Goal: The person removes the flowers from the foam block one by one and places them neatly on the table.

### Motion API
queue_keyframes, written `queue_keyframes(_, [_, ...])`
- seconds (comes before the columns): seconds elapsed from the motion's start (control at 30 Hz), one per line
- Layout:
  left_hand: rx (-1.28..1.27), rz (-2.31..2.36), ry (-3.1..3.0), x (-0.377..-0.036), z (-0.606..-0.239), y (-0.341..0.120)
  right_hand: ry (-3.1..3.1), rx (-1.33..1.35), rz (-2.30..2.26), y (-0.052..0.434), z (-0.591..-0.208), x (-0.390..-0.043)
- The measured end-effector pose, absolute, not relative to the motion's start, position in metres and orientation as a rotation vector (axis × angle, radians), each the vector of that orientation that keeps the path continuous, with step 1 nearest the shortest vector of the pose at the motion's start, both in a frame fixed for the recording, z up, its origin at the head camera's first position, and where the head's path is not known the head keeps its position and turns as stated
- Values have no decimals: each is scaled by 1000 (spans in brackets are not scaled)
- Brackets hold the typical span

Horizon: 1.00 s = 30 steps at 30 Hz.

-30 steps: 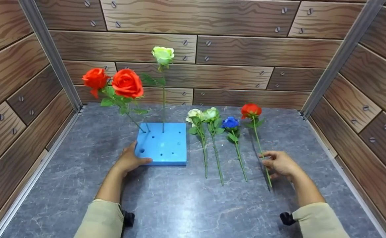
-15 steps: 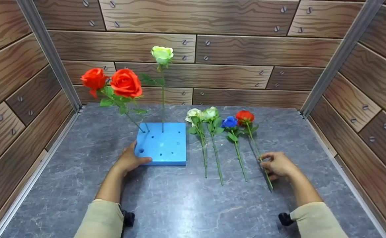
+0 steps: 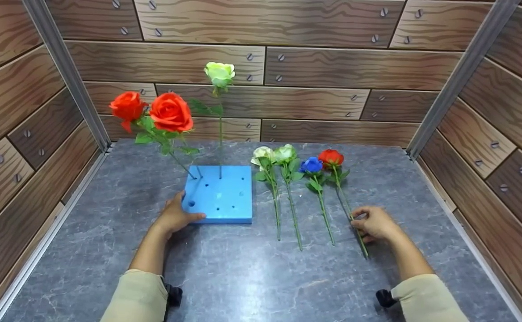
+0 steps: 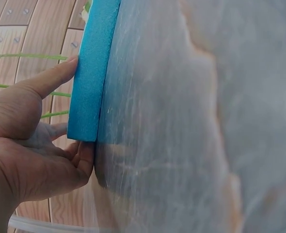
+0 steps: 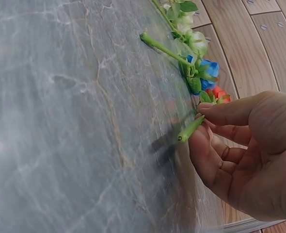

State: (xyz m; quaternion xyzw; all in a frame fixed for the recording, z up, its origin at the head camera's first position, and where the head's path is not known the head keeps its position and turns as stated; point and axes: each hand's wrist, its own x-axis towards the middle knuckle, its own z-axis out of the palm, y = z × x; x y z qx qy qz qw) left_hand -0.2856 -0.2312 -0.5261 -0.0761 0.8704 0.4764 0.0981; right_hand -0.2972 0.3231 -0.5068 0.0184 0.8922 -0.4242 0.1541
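Observation:
A blue foam block (image 3: 220,194) with several holes lies on the grey table. Two red roses (image 3: 171,112) and a pale green rose (image 3: 220,74) stand in its far holes. My left hand (image 3: 176,217) holds the block's near left corner, thumb along the front edge; the left wrist view shows the hand (image 4: 31,141) wrapped round the block (image 4: 92,73). My right hand (image 3: 372,222) pinches the lower stem of a red rose (image 3: 331,158) that lies on the table. In the right wrist view the stem end (image 5: 190,129) sits between thumb and fingers (image 5: 240,155).
Two white roses (image 3: 262,155) (image 3: 284,153) and a blue rose (image 3: 311,165) lie side by side between the block and the held rose. Wood-pattern walls (image 3: 288,62) close in the table on the left, back and right.
The held red rose's bloom swung left and now lies close beside the blue rose. My right hand shifted slightly left. The left hand and block stayed put.

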Motion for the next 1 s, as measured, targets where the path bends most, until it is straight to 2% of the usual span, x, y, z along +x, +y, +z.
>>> queue_keyframes(0.63, [-252,1425,2549,-286,-527,-232,2700,-13,-1043,319,-512,-300])
queue_keyframes(1.0, [-256,1433,2552,-285,-528,-231,2646,29,-1089,318,-504,-302])
